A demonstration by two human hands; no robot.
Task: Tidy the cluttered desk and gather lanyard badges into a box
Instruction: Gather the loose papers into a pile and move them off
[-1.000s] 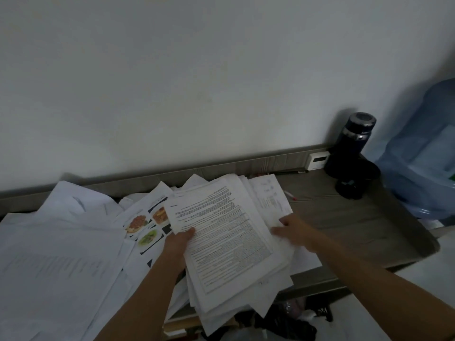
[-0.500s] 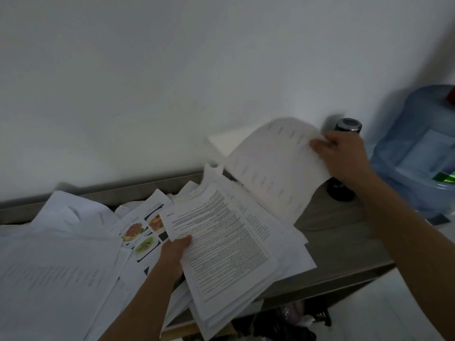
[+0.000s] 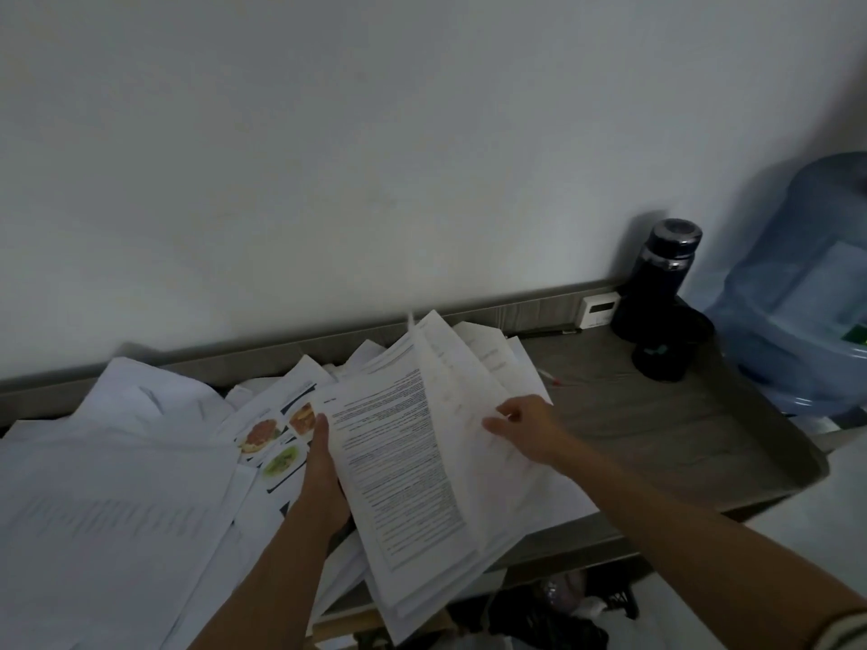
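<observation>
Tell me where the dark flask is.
In the head view the dark flask stands at the far right corner of the desk, between the white device and the blue water jug.

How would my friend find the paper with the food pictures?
Look at the grey desk against the white wall, heaped with white papers. Just left of the person's left hand lies the food sheet. It is the only page with colour photos: red, orange and green dishes; the rest are plain or black text.
</observation>
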